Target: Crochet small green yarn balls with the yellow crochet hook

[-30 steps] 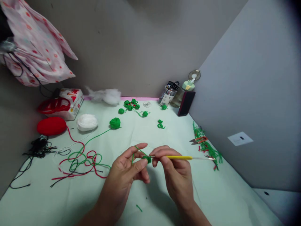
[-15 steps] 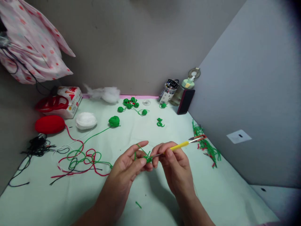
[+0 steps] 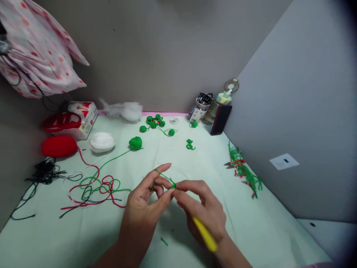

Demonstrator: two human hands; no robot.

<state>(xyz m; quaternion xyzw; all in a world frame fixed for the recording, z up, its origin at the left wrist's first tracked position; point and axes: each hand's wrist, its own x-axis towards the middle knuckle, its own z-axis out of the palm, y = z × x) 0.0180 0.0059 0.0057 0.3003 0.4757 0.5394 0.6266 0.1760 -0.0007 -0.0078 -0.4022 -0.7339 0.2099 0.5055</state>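
Note:
My left hand (image 3: pixel 147 201) pinches a small green crochet piece (image 3: pixel 173 185) between thumb and fingers. Green yarn (image 3: pixel 164 175) runs from the piece over its raised index finger. My right hand (image 3: pixel 202 206) holds a crochet hook by its yellow handle (image 3: pixel 205 236), which points down toward my wrist. The right thumb and index fingertips meet at the green piece, touching it beside the left thumb. The hook's metal tip is hidden by the right hand. A green yarn ball (image 3: pixel 135 143) lies beyond the left hand, its strand trailing into a loose tangle.
Red yarn (image 3: pixel 59 146), white yarn (image 3: pixel 102 142) and black yarn (image 3: pixel 46 172) lie left. Finished green balls (image 3: pixel 153 121) sit at the back near stuffing (image 3: pixel 125 111). A phone (image 3: pixel 221 120) leans by a bottle. Scissors (image 3: pixel 235 163) rest on green scraps (image 3: pixel 245 173) at right.
The hook's yellow handle has swung from pointing up and right to pointing down toward me. My right fingertips have closed in on the green piece.

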